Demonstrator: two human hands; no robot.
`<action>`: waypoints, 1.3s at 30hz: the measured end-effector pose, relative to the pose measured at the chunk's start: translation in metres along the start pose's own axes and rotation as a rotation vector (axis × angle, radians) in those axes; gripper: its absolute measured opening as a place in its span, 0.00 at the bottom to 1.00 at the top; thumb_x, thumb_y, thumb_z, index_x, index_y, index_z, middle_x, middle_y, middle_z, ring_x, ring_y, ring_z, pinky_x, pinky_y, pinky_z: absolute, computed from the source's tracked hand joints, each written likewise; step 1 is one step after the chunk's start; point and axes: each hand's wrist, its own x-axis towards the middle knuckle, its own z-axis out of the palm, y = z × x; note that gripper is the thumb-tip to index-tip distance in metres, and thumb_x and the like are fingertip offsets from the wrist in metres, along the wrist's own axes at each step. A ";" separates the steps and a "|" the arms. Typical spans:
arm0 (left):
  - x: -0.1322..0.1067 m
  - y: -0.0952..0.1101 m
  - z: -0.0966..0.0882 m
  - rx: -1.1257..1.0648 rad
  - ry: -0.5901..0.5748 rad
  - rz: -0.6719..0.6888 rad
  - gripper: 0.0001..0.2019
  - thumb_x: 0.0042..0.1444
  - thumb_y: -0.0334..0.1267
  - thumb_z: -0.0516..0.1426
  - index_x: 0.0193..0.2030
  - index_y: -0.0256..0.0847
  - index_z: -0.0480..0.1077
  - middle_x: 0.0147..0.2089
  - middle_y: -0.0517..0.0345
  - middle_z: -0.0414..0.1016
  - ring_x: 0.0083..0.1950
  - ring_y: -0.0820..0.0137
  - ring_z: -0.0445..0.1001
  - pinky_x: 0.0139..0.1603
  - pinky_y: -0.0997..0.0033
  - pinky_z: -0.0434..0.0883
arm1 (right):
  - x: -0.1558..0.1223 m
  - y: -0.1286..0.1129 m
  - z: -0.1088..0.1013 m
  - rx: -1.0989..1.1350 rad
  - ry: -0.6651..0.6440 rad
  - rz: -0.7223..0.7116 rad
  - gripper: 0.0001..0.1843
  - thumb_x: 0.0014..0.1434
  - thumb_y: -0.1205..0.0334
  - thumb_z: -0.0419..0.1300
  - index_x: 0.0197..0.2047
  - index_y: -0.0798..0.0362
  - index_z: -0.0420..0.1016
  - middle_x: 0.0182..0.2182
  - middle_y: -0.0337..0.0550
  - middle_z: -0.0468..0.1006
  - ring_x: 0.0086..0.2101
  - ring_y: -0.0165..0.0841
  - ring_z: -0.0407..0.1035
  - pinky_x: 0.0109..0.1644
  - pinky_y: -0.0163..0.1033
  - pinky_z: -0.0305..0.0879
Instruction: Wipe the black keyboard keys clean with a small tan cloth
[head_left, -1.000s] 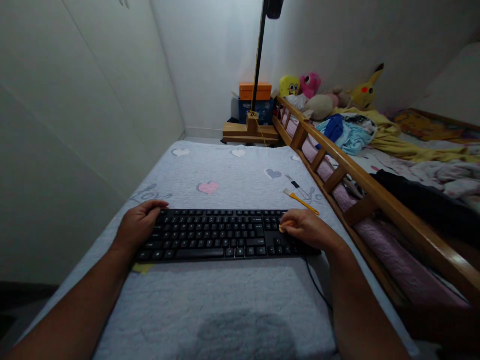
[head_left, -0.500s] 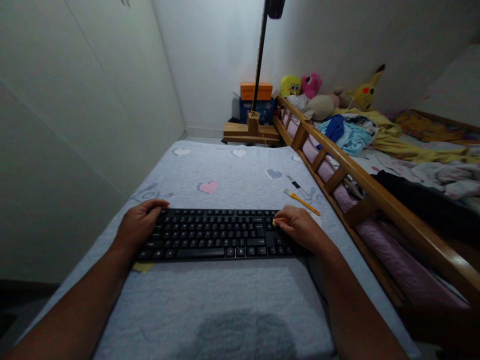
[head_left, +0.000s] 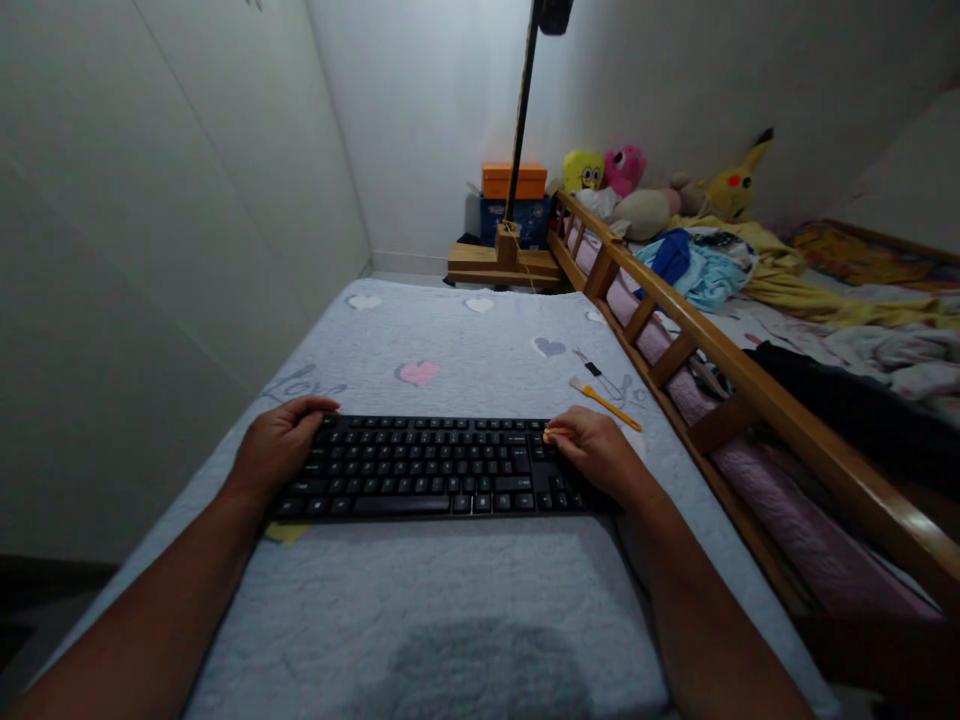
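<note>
A black keyboard [head_left: 427, 468] lies lengthwise across the light blue cover in front of me. My left hand [head_left: 279, 445] is closed round its left end, thumb along the top edge. Over the keyboard's right part, my right hand [head_left: 600, 448] pinches a small orange piece [head_left: 556, 435], its tip at the keys near the upper right. Most of that piece is hidden in my fingers, so its kind is unclear. Beyond this hand lie a yellow-handled brush [head_left: 609, 404] and a thin metal tool with a black band [head_left: 593, 369].
A wooden bed rail [head_left: 697, 340] runs along the right side, with clothes and plush toys behind it. At the far end stand a wooden stand base [head_left: 504, 265] and an orange box [head_left: 514, 181]. A yellow flat thing [head_left: 286, 533] peeks out under the keyboard's left corner.
My right hand has shifted very slightly up and left over the keys, still pinching the orange piece. The left hand stays on the keyboard's end.
</note>
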 end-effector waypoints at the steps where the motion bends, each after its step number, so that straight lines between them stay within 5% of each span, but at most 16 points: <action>1: 0.000 -0.001 0.000 0.001 0.001 0.001 0.21 0.48 0.48 0.52 0.42 0.41 0.78 0.45 0.54 0.81 0.50 0.58 0.76 0.56 0.62 0.69 | 0.000 0.000 0.001 -0.009 0.005 0.004 0.07 0.61 0.67 0.61 0.37 0.53 0.82 0.35 0.45 0.81 0.38 0.35 0.74 0.43 0.38 0.65; 21: 0.001 -0.004 0.001 -0.008 0.001 0.002 0.21 0.48 0.48 0.52 0.42 0.41 0.78 0.45 0.53 0.81 0.48 0.57 0.77 0.57 0.59 0.69 | -0.008 -0.002 -0.015 0.139 -0.229 -0.057 0.05 0.56 0.69 0.62 0.32 0.52 0.80 0.29 0.40 0.81 0.32 0.31 0.75 0.37 0.34 0.64; 31: -0.001 0.001 -0.001 -0.005 0.000 -0.005 0.21 0.48 0.48 0.51 0.41 0.41 0.78 0.44 0.54 0.81 0.48 0.58 0.77 0.58 0.60 0.70 | 0.007 0.010 0.007 0.039 0.214 -0.051 0.07 0.60 0.67 0.59 0.36 0.52 0.80 0.35 0.45 0.79 0.38 0.36 0.73 0.44 0.40 0.66; 39: 0.000 0.002 -0.002 0.010 -0.009 0.009 0.21 0.48 0.48 0.51 0.41 0.40 0.78 0.44 0.53 0.82 0.48 0.58 0.77 0.55 0.61 0.71 | 0.016 -0.003 0.016 -0.089 0.123 -0.022 0.08 0.63 0.65 0.58 0.38 0.52 0.80 0.36 0.45 0.77 0.37 0.35 0.71 0.42 0.38 0.63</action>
